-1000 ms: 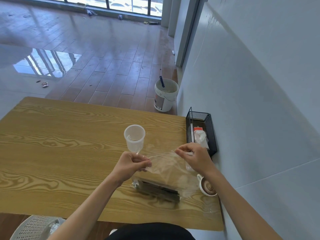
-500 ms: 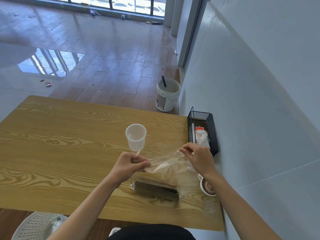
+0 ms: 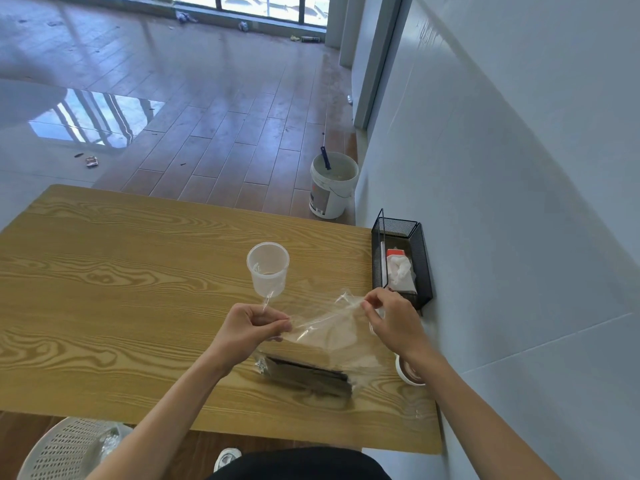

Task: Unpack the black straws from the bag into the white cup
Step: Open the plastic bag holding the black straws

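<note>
Two bare hands pinch the mouth of a clear crinkled plastic bag [image 3: 332, 336] above a wood-grain table [image 3: 114, 271]: the left hand [image 3: 251, 329] grips one edge, the right hand [image 3: 389, 322] the other. Dark, flat bundled black straws [image 3: 308, 374] lie in the bag's bottom, blurred by film. A translucent white plastic cup [image 3: 268, 270] stands upright just beyond the left hand. The right forearm half hides a small white dish [image 3: 407, 374].

no readable text, labels or numbers
</note>
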